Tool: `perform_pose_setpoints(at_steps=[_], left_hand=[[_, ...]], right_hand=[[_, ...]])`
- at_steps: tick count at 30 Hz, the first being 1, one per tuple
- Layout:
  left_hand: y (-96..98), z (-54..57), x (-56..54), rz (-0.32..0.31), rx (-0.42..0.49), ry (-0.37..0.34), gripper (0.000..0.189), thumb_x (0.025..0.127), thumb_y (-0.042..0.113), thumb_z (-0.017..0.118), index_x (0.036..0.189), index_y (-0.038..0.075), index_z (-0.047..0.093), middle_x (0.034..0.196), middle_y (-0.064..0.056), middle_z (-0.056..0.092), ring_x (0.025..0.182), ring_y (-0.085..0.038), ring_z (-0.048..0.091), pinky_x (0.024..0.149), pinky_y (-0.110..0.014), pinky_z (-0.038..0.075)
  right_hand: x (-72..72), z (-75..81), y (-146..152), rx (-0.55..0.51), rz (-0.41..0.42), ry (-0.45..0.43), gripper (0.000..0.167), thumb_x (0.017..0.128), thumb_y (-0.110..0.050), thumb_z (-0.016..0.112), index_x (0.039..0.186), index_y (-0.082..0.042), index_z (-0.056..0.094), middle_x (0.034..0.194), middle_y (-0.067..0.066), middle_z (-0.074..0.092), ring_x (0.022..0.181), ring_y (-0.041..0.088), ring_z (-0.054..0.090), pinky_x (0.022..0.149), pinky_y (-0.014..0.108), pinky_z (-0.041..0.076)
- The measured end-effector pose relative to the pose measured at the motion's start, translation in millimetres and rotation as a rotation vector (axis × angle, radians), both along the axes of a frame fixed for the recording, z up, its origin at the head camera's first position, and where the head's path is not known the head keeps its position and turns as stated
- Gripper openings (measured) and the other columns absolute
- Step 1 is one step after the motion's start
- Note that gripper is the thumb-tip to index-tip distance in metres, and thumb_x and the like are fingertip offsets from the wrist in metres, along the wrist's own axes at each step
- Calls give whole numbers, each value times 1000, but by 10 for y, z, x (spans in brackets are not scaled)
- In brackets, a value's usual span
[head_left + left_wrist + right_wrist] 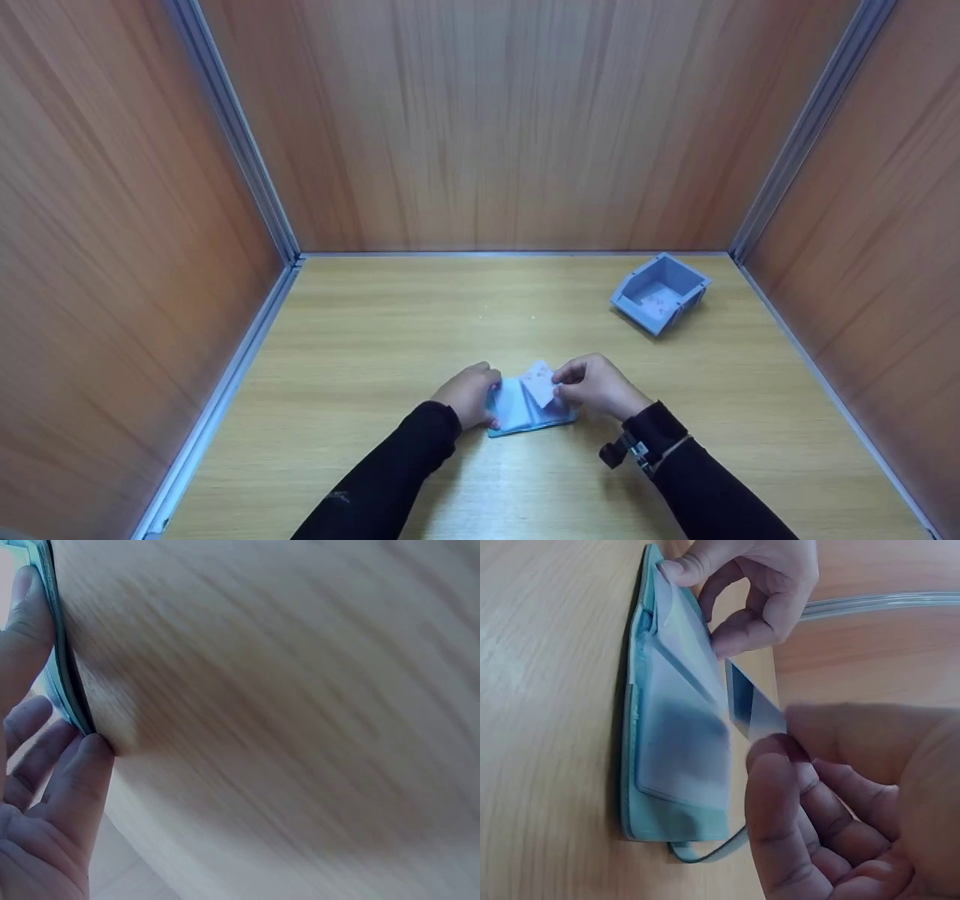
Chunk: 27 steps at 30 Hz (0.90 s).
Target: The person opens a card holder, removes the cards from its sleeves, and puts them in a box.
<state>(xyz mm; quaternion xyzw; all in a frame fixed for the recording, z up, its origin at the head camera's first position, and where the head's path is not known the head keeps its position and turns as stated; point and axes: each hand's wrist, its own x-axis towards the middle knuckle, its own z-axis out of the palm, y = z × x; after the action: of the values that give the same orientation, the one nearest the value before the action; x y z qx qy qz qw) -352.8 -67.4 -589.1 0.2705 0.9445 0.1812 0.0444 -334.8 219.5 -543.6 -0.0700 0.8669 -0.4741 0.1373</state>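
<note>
A teal card holder (514, 409) with clear plastic sleeves lies open on the table. My left hand (466, 394) grips its left side, thumb on the near edge and fingers at the far one. In the left wrist view the thumb and fingers press the holder's edge (66, 682). Between thumb and forefinger, my right hand (596, 386) pinches a small pale card (538, 382) with faint pinkish marks. The right wrist view has this card (754, 705) tilted just above and beside the sleeves (682, 750). A teal strap (712, 851) sticks out from the holder.
A blue-grey plastic bin (651, 319) stands at the back right, with something pale and pink-patterned in its bottom. Wood-patterned panels (517, 127) with metal edging rise at the back and both sides of the table (360, 337).
</note>
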Motion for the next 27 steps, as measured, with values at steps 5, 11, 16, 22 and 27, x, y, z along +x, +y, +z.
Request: perform_pose_setpoints(at_steps=[5,11,16,22,27], left_hand=[[-6,19,22,-4,11,-7,64,78,30,107,131,5,82,111,-4,67,102,-17,61,100,-38,59],[14,121,96,0,6,-15,61,77,29,107,128,6,85,109,-4,66,98,-15,59,96,-34,59],[20,101,94,5,0,-12,62,77,30,107,130,8,85,109,-2,66,96,-12,55,94,-33,59],[42,151,130,16,-5,-26,63,77,31,107,130,7,85,110,-3,67,97,-14,57,95,-34,58],[50,169,153,14,-8,-30,62,78,32,106,131,7,84,112,-4,68,99,-14,58,96,-34,59]], right_hand=[[-27,45,28,-17,-46,11,14,100,-5,82,112,-3,87,107,8,86,88,13,78,82,31,67],[-92,108,112,-34,-118,-22,21,101,-6,82,122,-1,84,117,15,85,101,22,82,89,32,68],[-179,78,220,-61,-175,-5,25,103,-6,82,127,1,82,125,20,83,110,32,82,92,36,69],[-313,48,406,-96,-271,-13,29,104,-9,81,132,1,79,131,22,81,103,25,82,97,39,68],[-454,45,606,-114,-337,-12,34,106,-14,81,138,-3,78,137,21,80,111,28,83,95,32,67]])
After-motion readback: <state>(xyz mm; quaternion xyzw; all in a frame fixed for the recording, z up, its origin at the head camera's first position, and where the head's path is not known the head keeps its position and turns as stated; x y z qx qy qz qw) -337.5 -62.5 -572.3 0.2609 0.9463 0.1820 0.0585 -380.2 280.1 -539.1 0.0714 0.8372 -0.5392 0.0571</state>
